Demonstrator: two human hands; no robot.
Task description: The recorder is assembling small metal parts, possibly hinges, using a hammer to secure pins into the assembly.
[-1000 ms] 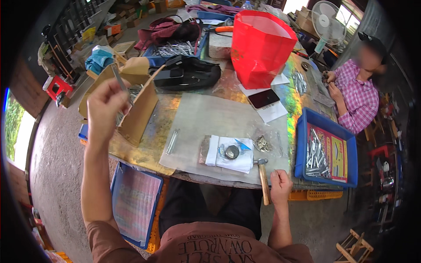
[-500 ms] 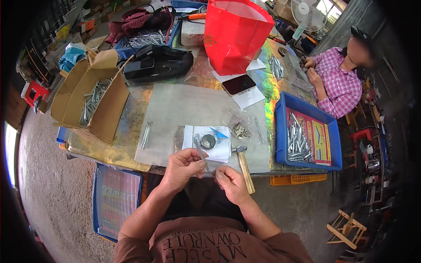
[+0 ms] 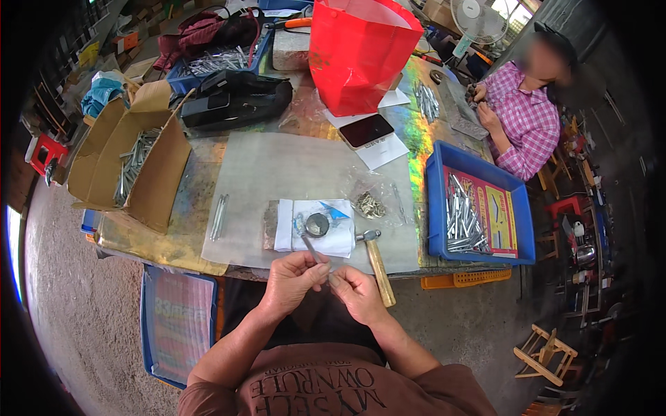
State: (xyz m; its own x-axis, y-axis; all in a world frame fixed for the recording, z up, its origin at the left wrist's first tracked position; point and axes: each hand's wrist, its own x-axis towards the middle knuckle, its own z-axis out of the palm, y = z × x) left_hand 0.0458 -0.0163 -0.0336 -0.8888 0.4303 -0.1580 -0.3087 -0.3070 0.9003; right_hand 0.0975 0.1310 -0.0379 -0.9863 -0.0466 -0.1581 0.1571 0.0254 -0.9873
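Observation:
A thin grey metal rod (image 3: 312,248) is pinched between the thumb and fingers of my left hand (image 3: 288,279), its upper end pointing up and left past the front of the white cloth-like pad (image 3: 335,244). My right hand (image 3: 359,295) has its thumb and fingers pressed together close to the rod's lower end; whatever they grip is hidden. On the pad stands a small round dark container (image 3: 317,224) beside a blue scrap (image 3: 336,212). A hammer (image 3: 378,269) with a wooden handle lies just right of the pad. Small metal parts (image 3: 370,205) rest on clear plastic behind it.
Several rods (image 3: 219,217) lie on the sheet at left. A cardboard box (image 3: 156,182) and a blue tray (image 3: 433,229), both holding metal rods, flank the work area. Farther back are a phone (image 3: 366,132) and red bag (image 3: 361,62). A co-worker (image 3: 531,118) sits at far right.
My hands have drawn slightly closer together, and the rod has dropped lower, its upper end now nearer the pad's front. The whole view has shifted a little.

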